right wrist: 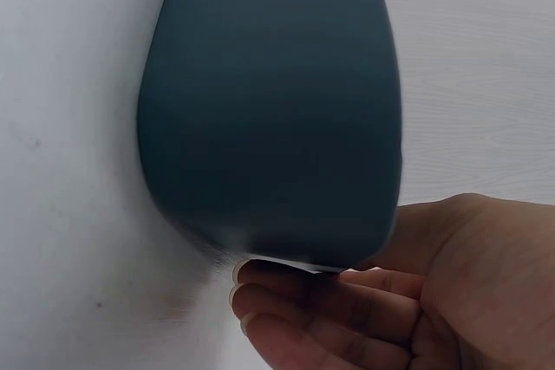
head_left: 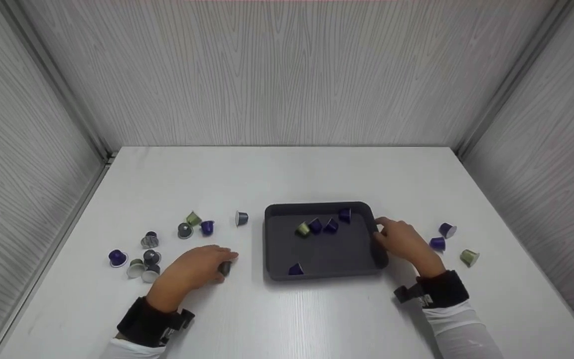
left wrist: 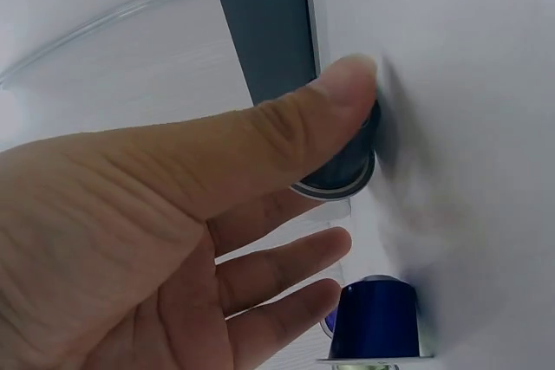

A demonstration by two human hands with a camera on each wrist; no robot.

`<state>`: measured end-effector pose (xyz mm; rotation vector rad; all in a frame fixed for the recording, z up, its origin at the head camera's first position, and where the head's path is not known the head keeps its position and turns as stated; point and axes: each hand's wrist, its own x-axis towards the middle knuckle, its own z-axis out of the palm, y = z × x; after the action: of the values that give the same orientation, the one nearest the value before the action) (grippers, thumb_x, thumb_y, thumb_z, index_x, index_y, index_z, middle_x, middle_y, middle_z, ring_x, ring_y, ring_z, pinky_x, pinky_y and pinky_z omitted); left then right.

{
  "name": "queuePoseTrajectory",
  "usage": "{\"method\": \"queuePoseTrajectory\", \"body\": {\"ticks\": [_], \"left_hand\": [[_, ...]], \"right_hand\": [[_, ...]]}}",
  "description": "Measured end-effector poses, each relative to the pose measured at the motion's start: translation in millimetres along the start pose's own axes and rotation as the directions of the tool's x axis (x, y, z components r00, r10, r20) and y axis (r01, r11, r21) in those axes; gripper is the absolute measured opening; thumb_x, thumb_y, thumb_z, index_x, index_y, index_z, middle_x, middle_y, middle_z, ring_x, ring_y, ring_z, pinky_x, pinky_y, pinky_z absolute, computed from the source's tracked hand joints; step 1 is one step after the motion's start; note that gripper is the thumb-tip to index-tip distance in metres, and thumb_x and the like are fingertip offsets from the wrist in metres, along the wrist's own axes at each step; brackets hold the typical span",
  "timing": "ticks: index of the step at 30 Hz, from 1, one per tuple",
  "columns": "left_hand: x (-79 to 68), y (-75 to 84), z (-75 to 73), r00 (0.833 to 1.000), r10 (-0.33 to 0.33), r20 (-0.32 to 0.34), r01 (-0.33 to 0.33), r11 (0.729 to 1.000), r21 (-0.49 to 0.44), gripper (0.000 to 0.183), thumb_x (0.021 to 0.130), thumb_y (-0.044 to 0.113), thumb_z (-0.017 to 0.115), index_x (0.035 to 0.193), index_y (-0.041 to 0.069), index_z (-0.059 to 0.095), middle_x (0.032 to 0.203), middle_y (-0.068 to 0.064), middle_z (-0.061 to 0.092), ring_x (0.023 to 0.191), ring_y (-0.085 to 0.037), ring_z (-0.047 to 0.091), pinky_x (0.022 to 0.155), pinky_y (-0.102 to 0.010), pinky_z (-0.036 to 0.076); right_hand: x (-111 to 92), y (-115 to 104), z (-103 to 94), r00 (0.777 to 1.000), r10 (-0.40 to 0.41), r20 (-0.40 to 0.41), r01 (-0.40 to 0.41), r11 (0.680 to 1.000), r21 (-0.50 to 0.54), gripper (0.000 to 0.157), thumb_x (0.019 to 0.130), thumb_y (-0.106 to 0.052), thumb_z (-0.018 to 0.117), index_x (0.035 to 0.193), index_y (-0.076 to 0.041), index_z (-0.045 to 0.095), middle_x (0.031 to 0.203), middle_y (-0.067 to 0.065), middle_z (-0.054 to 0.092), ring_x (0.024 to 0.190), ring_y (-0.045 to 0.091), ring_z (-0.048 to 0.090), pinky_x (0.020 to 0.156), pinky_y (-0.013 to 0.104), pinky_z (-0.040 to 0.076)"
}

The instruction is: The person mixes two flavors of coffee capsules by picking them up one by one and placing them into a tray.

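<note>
My left hand [head_left: 200, 267] pinches a dark grey coffee capsule [head_left: 224, 268] between thumb and fingers, left of the tray and close over the table. In the left wrist view, the thumb covers much of this capsule [left wrist: 342, 172], and its rim shows below. On the right, my right hand [head_left: 404, 242] grips the right end of a dark grey tray [head_left: 337, 257], fingers curled at its outer side in the right wrist view. Inside the tray lie a green capsule [head_left: 303, 229] and several purple capsules [head_left: 331, 226], one of them near the front wall.
Left of the tray are scattered capsules: a grey one [head_left: 241, 218], a purple one [head_left: 207, 228], a green one [head_left: 193, 218] and several more farther left. Two purple capsules [head_left: 437, 244] and a green capsule [head_left: 469, 257] lie beyond my right hand. Panels [head_left: 287, 75] enclose the table.
</note>
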<state>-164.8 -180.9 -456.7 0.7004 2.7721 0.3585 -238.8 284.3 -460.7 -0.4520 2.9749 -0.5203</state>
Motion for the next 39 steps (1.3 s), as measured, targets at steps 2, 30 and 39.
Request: {"method": "queuePoseTrajectory", "body": {"ticks": [2, 30, 39], "left_hand": [[0.2, -0.8, 1.1, 0.999, 0.026, -0.024, -0.026, 1.0, -0.002, 0.047, 0.084, 0.003, 0.073, 0.129, 0.003, 0.062, 0.129, -0.015, 0.061, 0.124, -0.035, 0.053, 0.103, -0.049, 0.041], [3.4, -7.7, 5.2, 0.973, 0.152, -0.172, -0.136, 0.986, 0.101, 0.024, 0.089, -0.001, 0.064, 0.113, 0.002, 0.068, 0.107, -0.011, 0.07, 0.101, -0.03, 0.066, 0.087, -0.043, 0.052], [2.5, -3.7, 2.5, 0.973, 0.119, -0.197, -0.101, 0.99, 0.099, 0.026, 0.089, 0.0, 0.066, 0.115, 0.003, 0.066, 0.11, -0.009, 0.07, 0.104, -0.028, 0.065, 0.089, -0.041, 0.052]], "right_hand": [[-0.2, -0.1, 0.0, 1.0, -0.002, -0.005, 0.002, 1.0, -0.004, 0.039, 0.094, -0.015, 0.057, 0.128, 0.005, 0.056, 0.08, 0.007, 0.068, 0.068, 0.022, 0.06, 0.064, 0.043, 0.05], [-0.3, 0.5, 0.0, 1.0, -0.013, 0.009, 0.013, 1.0, 0.002, 0.039, 0.095, -0.015, 0.058, 0.127, 0.006, 0.055, 0.081, 0.007, 0.068, 0.067, 0.021, 0.061, 0.063, 0.042, 0.051], [-0.2, -0.3, -0.8, 1.0, -0.008, 0.008, 0.008, 1.0, 0.002, 0.038, 0.095, -0.014, 0.057, 0.128, 0.005, 0.056, 0.08, 0.007, 0.067, 0.068, 0.022, 0.06, 0.063, 0.041, 0.05]]}}
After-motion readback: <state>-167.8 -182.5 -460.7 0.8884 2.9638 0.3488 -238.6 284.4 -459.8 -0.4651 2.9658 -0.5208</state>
